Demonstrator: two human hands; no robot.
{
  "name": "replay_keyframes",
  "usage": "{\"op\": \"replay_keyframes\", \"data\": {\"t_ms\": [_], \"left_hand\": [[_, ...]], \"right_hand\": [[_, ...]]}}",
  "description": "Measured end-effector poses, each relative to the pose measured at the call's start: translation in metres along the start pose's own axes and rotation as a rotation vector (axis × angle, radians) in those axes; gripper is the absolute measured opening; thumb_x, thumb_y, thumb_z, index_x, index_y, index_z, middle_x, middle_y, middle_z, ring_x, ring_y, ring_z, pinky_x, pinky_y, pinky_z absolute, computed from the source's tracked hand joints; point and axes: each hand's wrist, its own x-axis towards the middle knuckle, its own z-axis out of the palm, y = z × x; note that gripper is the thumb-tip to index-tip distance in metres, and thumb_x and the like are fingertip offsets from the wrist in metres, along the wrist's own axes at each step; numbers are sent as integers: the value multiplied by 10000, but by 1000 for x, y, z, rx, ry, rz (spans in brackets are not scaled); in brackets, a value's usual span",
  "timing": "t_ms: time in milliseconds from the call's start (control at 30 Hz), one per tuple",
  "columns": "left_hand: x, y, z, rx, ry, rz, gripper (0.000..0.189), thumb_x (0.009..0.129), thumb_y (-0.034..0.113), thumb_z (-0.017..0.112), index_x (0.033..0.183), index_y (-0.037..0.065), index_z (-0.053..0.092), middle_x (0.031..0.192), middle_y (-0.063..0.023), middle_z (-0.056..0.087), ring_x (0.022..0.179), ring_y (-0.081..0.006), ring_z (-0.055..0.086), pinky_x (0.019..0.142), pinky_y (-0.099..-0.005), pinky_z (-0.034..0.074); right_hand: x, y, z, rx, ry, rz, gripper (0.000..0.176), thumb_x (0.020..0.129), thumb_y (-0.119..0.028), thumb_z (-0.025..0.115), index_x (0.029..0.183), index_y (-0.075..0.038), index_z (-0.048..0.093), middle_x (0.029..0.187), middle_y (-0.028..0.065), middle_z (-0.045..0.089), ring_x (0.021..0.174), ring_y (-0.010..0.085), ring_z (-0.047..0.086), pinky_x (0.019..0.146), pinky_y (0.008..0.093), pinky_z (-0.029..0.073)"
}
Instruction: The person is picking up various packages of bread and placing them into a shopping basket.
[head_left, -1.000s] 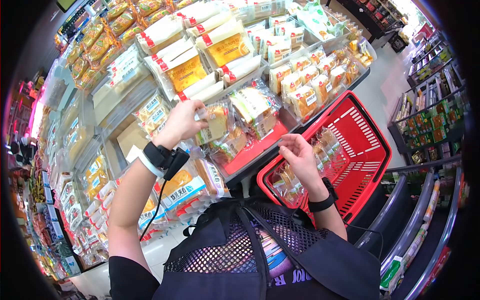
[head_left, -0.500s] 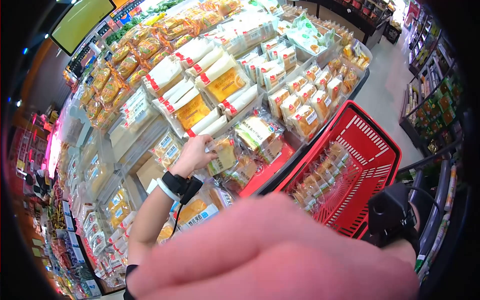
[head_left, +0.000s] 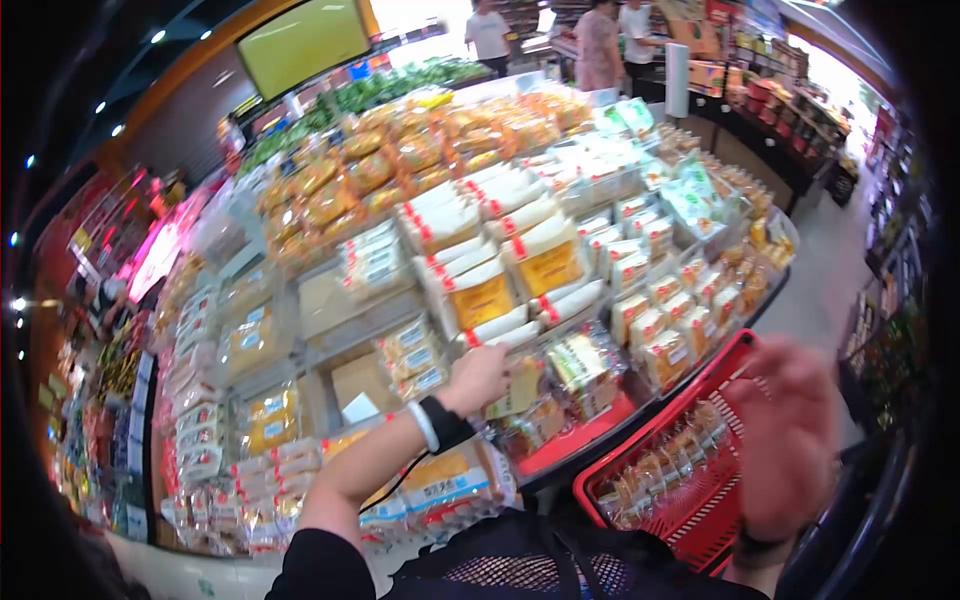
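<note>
My left hand [head_left: 478,380] reaches over the bread display, its fingers closed at the edge of a clear-wrapped bread pack [head_left: 520,386]. Beside that pack lies another wrapped pack with a green and white label [head_left: 583,368], in a red-floored section. My right hand [head_left: 785,440] is raised near the camera at the right, over the side of a red shopping basket [head_left: 690,522]; motion blurs its fingers. Inside the basket is a row of small wrapped bread pieces [head_left: 672,462]. A dark band and a white band circle my left wrist.
Bins of wrapped bread [head_left: 545,262] spread across the sloped display, with orange-bagged buns [head_left: 370,165] behind. A dark display edge [head_left: 640,425] runs between the bread and the basket. Several people stand at the back, one in a white shirt [head_left: 488,35]. An aisle floor [head_left: 810,270] shows at right.
The view has tilted up, showing more of the store's back. My right hand has moved from close before the camera to the right, above the basket. My left hand stays at the bread pack.
</note>
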Motion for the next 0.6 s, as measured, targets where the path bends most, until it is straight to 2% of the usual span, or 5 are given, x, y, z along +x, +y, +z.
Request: {"op": "replay_keyframes", "data": {"t_ms": [133, 167, 233, 400, 600], "left_hand": [[0, 6, 0, 199, 272, 234, 254, 719, 186, 685, 914, 42, 609, 888, -176, 620, 846, -335, 626, 703, -451, 510], [3, 6, -3, 198, 270, 246, 254, 719, 186, 685, 914, 42, 609, 888, -176, 620, 846, -335, 626, 703, -451, 510], [8, 6, -6, 303, 27, 114, 189, 723, 176, 671, 836, 33, 621, 836, -158, 619, 819, -326, 622, 676, -430, 515], [12, 32, -18, 358, 135, 284, 95, 697, 67, 623, 784, 31, 640, 810, -142, 623, 802, -305, 626, 649, -405, 526], [35, 75, 13, 200, 93, 425, 213, 717, 176, 677, 816, 11, 586, 861, -157, 602, 865, -328, 580, 741, -412, 485]], "right_hand": [[-11, 48, -33, 106, 108, 510, 308, 774, 24, 639, 1064, -23, 546, 1073, 71, 569, 946, 116, 526, 841, 254, 426], [-18, 62, -40, 103, 119, 504, 308, 774, 24, 639, 1064, -23, 546, 1073, 71, 569, 946, 116, 526, 841, 254, 426], [-36, 86, -52, 64, 121, 649, 275, 794, 46, 615, 1055, -16, 551, 1010, 37, 588, 930, 97, 536, 822, 233, 430], [-68, 119, -76, 60, 233, 742, 251, 816, 32, 603, 1054, -21, 544, 981, 35, 585, 872, 100, 555, 762, 230, 449], [-115, 143, -100, -14, 401, 842, 226, 822, 10, 598, 1039, -27, 547, 979, 36, 594, 848, 109, 564, 737, 238, 455]]}}
